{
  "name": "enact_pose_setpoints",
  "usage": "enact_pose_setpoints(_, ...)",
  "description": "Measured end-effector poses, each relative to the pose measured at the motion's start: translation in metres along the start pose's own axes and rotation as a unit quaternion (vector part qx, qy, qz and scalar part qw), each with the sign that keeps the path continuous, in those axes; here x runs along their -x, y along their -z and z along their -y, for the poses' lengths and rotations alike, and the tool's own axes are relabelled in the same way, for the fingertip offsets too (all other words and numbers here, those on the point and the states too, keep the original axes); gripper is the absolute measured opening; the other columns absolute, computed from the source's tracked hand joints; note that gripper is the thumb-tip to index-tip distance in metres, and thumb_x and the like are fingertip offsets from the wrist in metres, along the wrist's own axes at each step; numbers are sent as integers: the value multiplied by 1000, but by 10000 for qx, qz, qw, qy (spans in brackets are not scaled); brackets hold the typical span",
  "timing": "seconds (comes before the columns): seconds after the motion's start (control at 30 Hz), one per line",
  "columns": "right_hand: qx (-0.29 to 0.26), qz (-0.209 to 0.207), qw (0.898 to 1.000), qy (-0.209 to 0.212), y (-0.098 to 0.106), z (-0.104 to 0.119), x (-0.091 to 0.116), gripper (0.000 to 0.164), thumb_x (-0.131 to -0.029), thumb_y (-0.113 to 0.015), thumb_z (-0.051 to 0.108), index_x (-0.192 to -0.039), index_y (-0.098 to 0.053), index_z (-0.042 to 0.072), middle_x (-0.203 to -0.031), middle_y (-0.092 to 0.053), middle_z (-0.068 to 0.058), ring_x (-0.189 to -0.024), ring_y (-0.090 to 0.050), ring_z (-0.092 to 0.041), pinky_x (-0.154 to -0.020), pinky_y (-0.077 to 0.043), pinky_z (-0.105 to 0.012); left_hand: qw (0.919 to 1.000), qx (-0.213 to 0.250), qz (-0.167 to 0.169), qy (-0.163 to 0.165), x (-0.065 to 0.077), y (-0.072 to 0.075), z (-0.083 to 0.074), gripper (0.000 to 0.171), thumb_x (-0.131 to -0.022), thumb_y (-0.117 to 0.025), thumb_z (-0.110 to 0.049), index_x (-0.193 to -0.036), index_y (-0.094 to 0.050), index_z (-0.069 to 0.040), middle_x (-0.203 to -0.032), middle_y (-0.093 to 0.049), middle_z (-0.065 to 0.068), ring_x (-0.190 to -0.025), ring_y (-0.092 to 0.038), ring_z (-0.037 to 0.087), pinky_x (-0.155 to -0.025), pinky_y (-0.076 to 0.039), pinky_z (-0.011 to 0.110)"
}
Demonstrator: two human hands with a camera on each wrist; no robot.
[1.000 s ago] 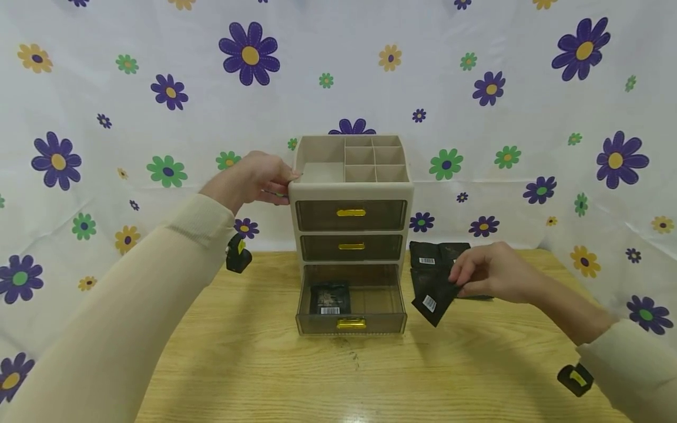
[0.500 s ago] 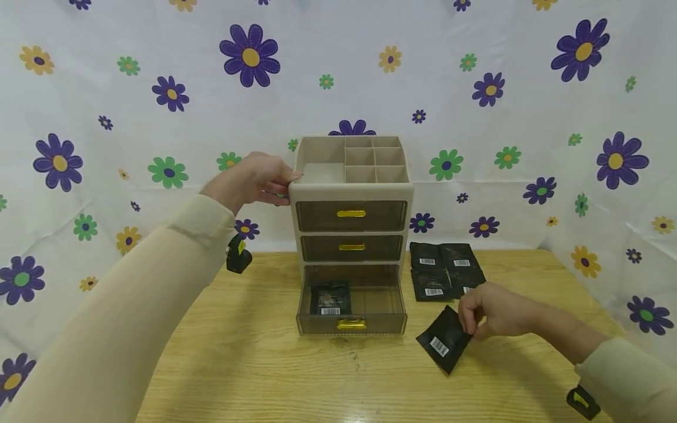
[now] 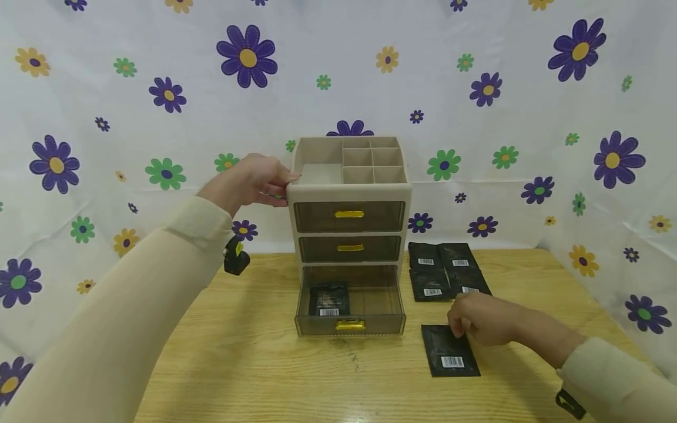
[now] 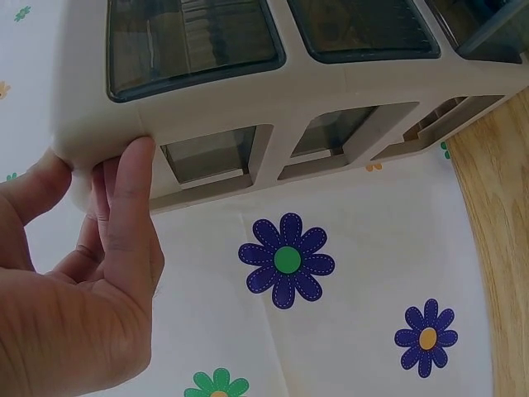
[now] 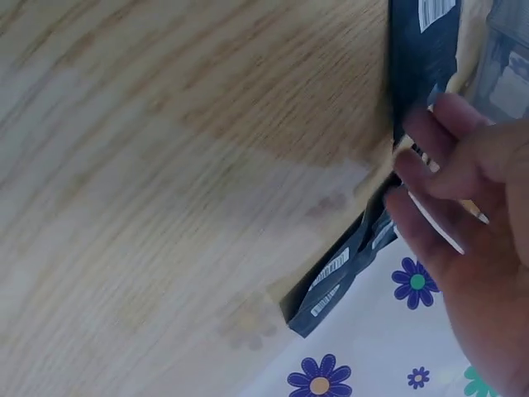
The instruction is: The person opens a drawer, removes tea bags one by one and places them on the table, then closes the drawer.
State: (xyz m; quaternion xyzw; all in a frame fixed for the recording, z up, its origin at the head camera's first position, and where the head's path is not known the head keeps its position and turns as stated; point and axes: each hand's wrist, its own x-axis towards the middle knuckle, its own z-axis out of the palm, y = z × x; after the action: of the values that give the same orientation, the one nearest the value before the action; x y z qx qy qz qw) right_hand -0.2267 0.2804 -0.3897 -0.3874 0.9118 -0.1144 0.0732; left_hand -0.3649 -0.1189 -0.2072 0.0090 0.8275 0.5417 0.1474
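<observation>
A beige desktop drawer organizer (image 3: 350,192) stands at the back of the table, its clear bottom drawer (image 3: 351,326) pulled out. My left hand (image 3: 261,179) grips the organizer's upper left edge, thumb at the top rim and fingers against the side; the left wrist view shows this hand (image 4: 107,248) close up. Inside the drawer, on its left, lies a flat black packet (image 3: 329,298) with a barcode label. Another black packet (image 3: 449,351) lies flat on the table, right of the drawer. At its upper right edge is my right hand (image 3: 483,318), fingers loosely bent; the right wrist view shows them spaced apart.
Behind the right hand, several black packets (image 3: 429,285) lie in two rows beside the organizer. Its top has an undivided tray on the left and small compartments (image 3: 388,175) on the right. Two upper drawers (image 3: 349,217) are closed. A flowered cloth (image 3: 508,194) hangs behind the wooden table (image 3: 254,364).
My right hand has brought a packet from beside the others toward the table's front, where it has turned straight and now lies flat. The left hand stays on the organizer.
</observation>
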Motion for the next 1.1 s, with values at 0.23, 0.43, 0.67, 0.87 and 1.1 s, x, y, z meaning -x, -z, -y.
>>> enact_pose_setpoints(0.23, 267, -556, 9981, 52, 2, 8, -2, 22, -75, -61, 2, -79, -61, 23, -80, -54, 16, -72, -50, -3, -63, -51, -25, 10000, -31, -34, -36, 0, 0, 1, 33, -90, -58, -22, -115, -52, -3, -110, -56, 13, -91, -61, 25, -77, -55, 36)
enact_pose_setpoints(0.43, 507, -89, 9985, 176, -8, 30, 1, 16, -78, -71, 26, -91, -62, 27, -96, -53, 12, -80, -52, -3, -69, -52, -24, 9999, -46, -88, -12, 0, -1, 2, 32, -90, -58, -22, -115, -53, -3, -111, -55, 14, -92, -61, 26, -76, -55, 37)
enact_pose_setpoints(0.67, 924, 185, 9954, -180, -19, 43, 3, 29, -79, -69, 32, -106, -63, 25, -108, -52, 5, -93, -50, -8, -78, -52, -29, 9999, -11, -101, 32, 0, -1, 2, 33, -90, -58, -22, -116, -52, -3, -112, -55, 14, -93, -60, 26, -78, -54, 38)
enact_pose_setpoints(0.87, 1063, -87, 9941, -207, -24, 36, 1, 31, -84, -65, 30, -112, -63, 16, -112, -53, 0, -99, -51, -14, -83, -51, -31, 10000, -8, -98, 4, 1, 0, 1, 33, -90, -58, -21, -116, -51, -2, -112, -54, 14, -93, -60, 26, -78, -54, 38)
enact_pose_setpoints(1.1, 1163, -341, 9925, -124, -27, 25, -6, 33, -84, -66, 27, -114, -62, 13, -116, -53, -5, -105, -51, -18, -85, -51, -32, 10000, -2, -74, 14, 1, 0, 1, 34, -90, -58, -21, -117, -51, -2, -112, -54, 14, -92, -61, 26, -77, -55, 37)
